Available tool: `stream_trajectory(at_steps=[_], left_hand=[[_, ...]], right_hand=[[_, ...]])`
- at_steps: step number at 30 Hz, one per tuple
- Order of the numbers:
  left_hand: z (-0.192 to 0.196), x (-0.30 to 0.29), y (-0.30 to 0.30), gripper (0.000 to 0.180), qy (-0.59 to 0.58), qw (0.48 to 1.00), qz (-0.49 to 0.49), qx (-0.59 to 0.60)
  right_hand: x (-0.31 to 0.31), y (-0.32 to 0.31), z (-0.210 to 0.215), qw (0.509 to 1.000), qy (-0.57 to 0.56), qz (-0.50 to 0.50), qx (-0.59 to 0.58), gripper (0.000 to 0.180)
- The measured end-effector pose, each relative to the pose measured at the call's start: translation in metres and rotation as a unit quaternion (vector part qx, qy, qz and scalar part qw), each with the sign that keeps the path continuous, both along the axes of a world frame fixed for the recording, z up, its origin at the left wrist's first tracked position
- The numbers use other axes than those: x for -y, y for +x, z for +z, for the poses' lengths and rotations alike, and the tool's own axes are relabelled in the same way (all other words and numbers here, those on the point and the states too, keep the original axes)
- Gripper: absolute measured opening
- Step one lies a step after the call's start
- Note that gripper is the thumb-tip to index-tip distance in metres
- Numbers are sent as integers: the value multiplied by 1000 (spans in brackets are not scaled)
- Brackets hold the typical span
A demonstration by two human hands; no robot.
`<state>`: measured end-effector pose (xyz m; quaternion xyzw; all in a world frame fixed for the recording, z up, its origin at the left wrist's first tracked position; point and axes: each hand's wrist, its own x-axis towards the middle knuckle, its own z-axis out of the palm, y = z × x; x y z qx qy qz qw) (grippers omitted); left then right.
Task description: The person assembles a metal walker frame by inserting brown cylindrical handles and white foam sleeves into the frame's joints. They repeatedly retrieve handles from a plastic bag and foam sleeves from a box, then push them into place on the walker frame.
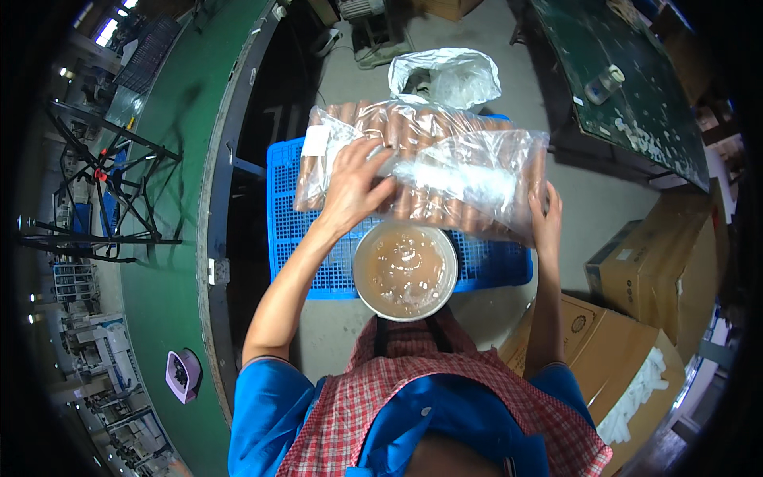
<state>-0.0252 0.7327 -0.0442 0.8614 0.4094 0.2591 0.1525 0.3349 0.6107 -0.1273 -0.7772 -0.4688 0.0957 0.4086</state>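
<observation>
Sitting far left, pink bin (pixel 186 393): dark bits (pixel 181 372) inside. Left hand (pixel 356 181), fingers spread, lies on clear bag (pixel 509 159) full of brown tubes (pixel 389 127), over blue crate (pixel 310 274). Bucket (pixel 362 272) holds cloudy liquid (pixel 409 266). Right hand (pixel 546 221) grips bag's right end. Carton (pixel 588 350): white pieces (pixel 636 397).

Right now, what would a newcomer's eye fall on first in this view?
Probably the big clear plastic bag of brown, tube-like items, over the blue crate, with the left hand on top and the right hand at its right end. Next, the round bucket of cloudy liquid, just below the bag in the picture.
</observation>
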Motion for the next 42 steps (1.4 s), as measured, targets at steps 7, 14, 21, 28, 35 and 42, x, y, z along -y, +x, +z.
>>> stream_trajectory(at_steps=[7, 14, 21, 28, 35, 42], left_hand=[[-16, -17, 5, 54, 72, 993, -47, -84], [-17, -32, 10, 31, 27, 1000, -3, 2], [-19, -34, 12, 28, -41, 999, 19, -15], [-16, -27, 17, 49, 56, 994, 36, -81], [-46, -16, 34, 43, 145, 972, 182, 29], [-30, 18, 1, 53, 197, 951, 213, 108]], right_hand=[[-17, -103, 99, 956, 45, 290, 1, 38], [-90, -162, 57, 920, 96, 337, 175, 44], [-101, -182, 52, 931, 77, 247, 258, 29], [-106, -177, 48, 931, 81, 240, 264, 23], [-102, -181, 53, 935, 93, 248, 236, 19], [-103, -180, 58, 960, 9, 216, 177, 26]])
